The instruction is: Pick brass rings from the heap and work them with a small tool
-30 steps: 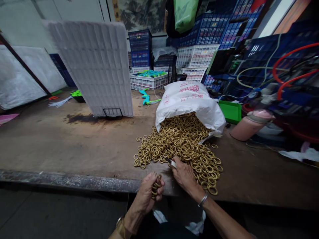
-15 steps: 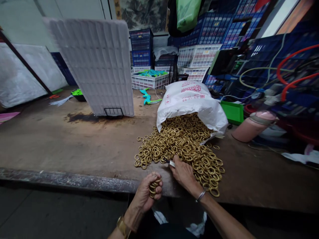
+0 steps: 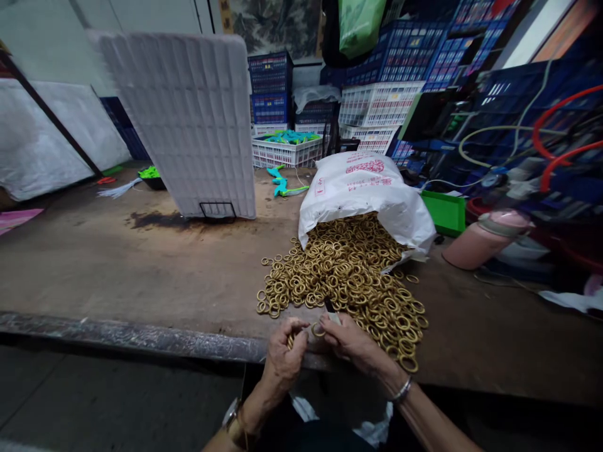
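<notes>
Your left hand (image 3: 285, 356) clenches brass-coloured rings (image 3: 291, 341), your right hand (image 3: 352, 341) a dark-tipped tool (image 3: 328, 306); a heap (image 3: 346, 276) remains at one o'clock.

Pale wall (image 3: 56, 44) at far left, dark picture (image 3: 277, 28) far centre, stacked blue crates (image 3: 412, 53) far right, brown worktable (image 3: 117, 270), grey floor (image 3: 94, 395) near left, dim light.

From the left hand (image 3: 284, 353), the counter (image 3: 141, 270) lies open leftward and back to the upright panel (image 3: 193, 125), but straight ahead the rings (image 3: 330, 270) and the sack (image 3: 367, 188) block the way, while right of them bare counter runs up to the bottle (image 3: 485, 242).
</notes>
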